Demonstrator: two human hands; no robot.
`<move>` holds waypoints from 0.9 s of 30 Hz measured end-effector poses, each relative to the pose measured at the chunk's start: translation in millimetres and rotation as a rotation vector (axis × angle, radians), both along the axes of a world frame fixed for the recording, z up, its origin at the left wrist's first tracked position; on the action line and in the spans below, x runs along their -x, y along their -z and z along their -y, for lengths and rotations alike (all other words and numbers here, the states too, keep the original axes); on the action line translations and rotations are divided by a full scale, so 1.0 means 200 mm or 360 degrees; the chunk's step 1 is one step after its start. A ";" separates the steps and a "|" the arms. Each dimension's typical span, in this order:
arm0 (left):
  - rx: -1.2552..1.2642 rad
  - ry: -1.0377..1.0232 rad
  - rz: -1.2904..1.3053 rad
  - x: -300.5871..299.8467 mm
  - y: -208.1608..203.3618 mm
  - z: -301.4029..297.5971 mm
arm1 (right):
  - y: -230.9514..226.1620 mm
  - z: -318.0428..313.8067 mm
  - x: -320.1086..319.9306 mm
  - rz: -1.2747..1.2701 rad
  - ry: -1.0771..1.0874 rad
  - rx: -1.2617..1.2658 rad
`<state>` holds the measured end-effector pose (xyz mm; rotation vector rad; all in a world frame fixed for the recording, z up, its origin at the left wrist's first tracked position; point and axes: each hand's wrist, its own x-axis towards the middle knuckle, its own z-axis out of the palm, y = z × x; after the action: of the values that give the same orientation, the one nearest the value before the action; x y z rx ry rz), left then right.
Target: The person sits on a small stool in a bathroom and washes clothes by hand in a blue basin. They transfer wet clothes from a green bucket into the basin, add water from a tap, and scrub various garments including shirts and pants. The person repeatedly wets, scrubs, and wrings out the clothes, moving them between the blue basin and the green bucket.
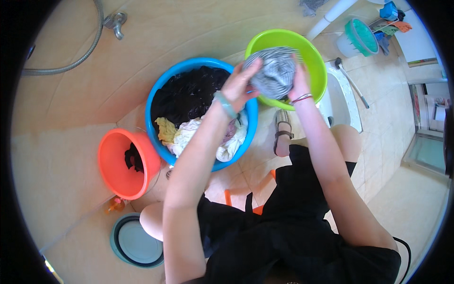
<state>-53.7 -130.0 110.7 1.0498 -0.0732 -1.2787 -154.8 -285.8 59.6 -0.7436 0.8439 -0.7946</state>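
A bunched grey-and-white striped cloth (273,71) is held up between my two hands, slightly blurred. My left hand (240,85), below a pale green bangle, grips its left side. On the other side my right hand (301,80), with a thin red bracelet at the wrist, presses against it. Behind and beneath the cloth stands a lime green basin (314,61); most of its inside is hidden. To the left, a blue basin (158,90) holds dark wet clothes (189,92), white cloth (188,135) and a yellowish piece (165,130).
An orange bucket (111,165) with a dark cloth inside stands left of the blue basin. Nearer me lies a grey-green collapsible basin (139,241). A squat toilet (352,106), a long-handled brush (353,85) and a lined bin (347,45) are at the right. A tap (117,23) juts from the wall.
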 end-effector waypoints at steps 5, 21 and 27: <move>-0.0231 -0.0186 0.0856 0.15 0.29 0.20 | 0.03 0.24 0.14 -0.0246 0.0341 0.0246; -0.1461 0.0395 0.2067 -0.09 0.81 -1.02 | 0.12 -0.41 -0.13 -0.1047 -0.1289 0.1529; -0.1392 0.0230 0.2029 -0.04 0.85 -1.02 | 0.49 -0.73 -0.13 -0.1365 -0.1748 0.2480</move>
<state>-45.4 73.9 -58.8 2.5288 -0.5970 -0.5305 -129.1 -138.9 -39.4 -2.7392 0.2159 0.1057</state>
